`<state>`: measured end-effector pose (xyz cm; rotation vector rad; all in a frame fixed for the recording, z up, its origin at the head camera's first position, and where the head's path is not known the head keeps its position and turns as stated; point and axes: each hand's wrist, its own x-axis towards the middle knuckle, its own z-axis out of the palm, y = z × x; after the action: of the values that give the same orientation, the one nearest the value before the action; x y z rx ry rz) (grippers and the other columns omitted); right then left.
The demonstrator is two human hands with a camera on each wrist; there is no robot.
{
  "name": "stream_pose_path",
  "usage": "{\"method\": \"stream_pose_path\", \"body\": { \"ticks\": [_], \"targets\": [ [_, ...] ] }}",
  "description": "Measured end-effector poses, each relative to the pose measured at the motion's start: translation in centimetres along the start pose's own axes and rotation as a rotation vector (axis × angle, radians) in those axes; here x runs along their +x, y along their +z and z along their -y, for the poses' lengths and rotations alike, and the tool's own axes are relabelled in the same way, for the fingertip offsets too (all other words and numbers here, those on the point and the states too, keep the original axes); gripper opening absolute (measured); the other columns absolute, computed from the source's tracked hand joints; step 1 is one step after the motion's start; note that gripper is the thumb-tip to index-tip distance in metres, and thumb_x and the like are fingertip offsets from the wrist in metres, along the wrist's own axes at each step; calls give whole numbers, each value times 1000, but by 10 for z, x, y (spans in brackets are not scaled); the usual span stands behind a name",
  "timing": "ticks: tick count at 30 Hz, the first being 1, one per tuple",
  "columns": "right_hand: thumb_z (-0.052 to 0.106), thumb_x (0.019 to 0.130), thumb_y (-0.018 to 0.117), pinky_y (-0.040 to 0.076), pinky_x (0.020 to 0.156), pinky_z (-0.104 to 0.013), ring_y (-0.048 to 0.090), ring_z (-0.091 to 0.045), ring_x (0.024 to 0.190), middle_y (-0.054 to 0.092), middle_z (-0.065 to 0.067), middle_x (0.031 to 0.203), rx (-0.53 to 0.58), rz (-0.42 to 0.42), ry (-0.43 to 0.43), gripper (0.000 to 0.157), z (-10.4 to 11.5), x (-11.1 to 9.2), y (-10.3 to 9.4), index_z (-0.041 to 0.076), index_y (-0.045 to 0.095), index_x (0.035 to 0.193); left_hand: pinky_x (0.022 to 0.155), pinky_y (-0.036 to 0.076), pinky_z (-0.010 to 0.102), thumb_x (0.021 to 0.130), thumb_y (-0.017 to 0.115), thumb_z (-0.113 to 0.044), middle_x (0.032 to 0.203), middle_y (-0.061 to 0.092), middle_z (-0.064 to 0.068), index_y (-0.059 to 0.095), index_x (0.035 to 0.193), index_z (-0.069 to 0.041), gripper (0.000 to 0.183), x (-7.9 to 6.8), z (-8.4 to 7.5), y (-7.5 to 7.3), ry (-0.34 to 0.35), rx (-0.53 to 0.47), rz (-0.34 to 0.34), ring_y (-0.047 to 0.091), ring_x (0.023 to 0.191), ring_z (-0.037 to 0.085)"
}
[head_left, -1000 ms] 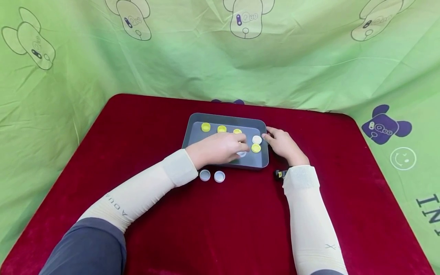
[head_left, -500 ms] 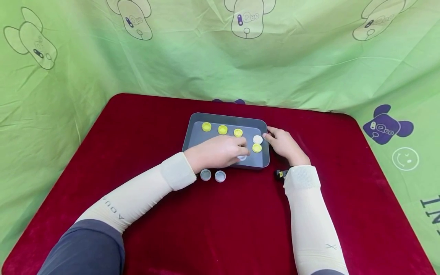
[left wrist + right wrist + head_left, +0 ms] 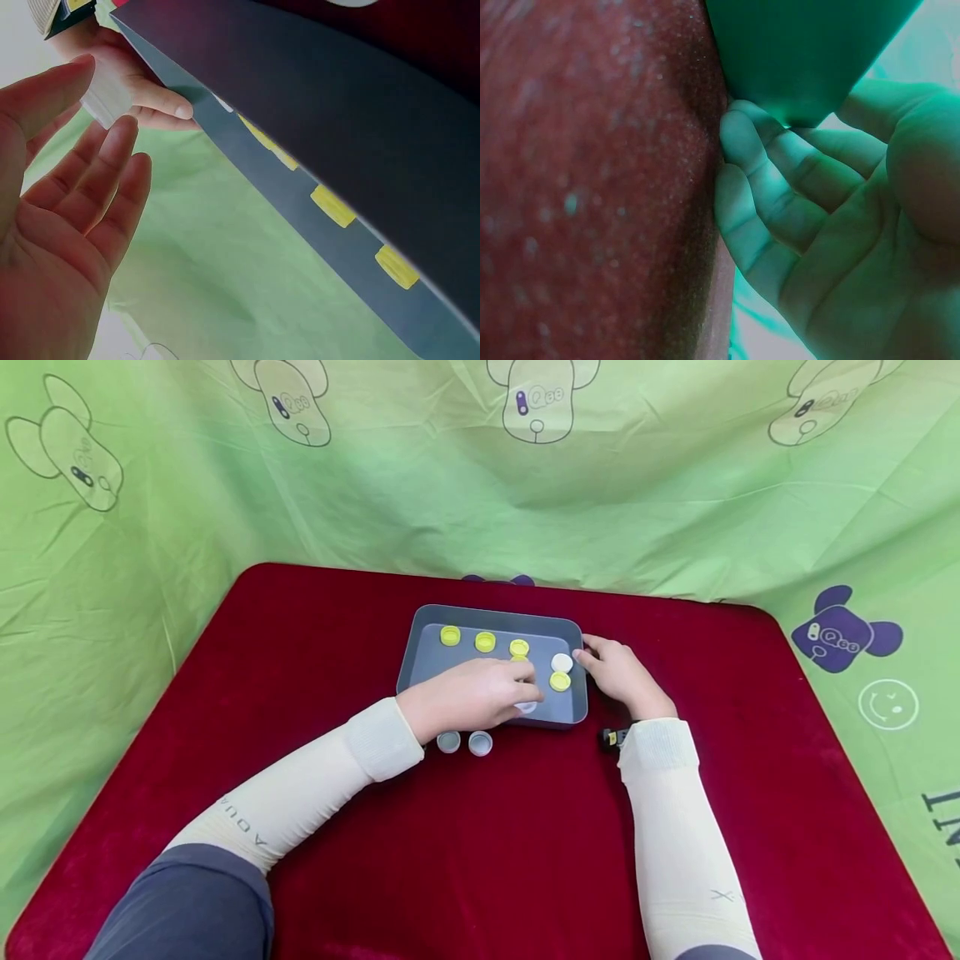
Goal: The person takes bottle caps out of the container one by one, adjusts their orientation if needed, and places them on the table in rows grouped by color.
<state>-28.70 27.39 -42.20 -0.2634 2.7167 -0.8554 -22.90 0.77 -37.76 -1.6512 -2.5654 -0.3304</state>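
Over the near right part of a grey rectangular tray, my left hand pinches a white bottle cap between thumb and fingers. The left wrist view shows this cap held above the tray's rim. My right hand grips the tray's right wall, thumb at the rim and fingers along the outside. Several yellow caps lie in the tray, one partly hidden behind my left fingers. A white cap touches or nearly touches a yellow cap at the right end.
Two white caps lie hollow side up on the red-covered table, just in front of the tray. A small black device sits at the right wrist. Green cloth hangs behind and beside the table.
My left hand has shifted slightly toward the tray's near side with the white cap, uncovering part of a yellow cap. The right hand keeps its grip on the tray.
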Motion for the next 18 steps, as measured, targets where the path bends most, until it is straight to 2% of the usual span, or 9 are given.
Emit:
{"method": "stream_pose_path", "body": {
  "ticks": [9,18],
  "targets": [
    [32,103,46,29,108,-53,38,-35,134,40,-20,147,-4,-2,10,58,-2,1,0,1,33,150,75,46,25,91,68,-10,104,58,0,71,111,-12,21,-6,-2,2,7,-29,-34,57,84,14],
    [32,103,47,29,108,-53,38,-35,134,41,-20,146,6,6,14,58,0,1,0,1,33,150,77,47,25,92,66,-13,103,58,0,71,113,-14,21,-13,-4,6,20,-16,-56,58,85,14]
  ]
}}
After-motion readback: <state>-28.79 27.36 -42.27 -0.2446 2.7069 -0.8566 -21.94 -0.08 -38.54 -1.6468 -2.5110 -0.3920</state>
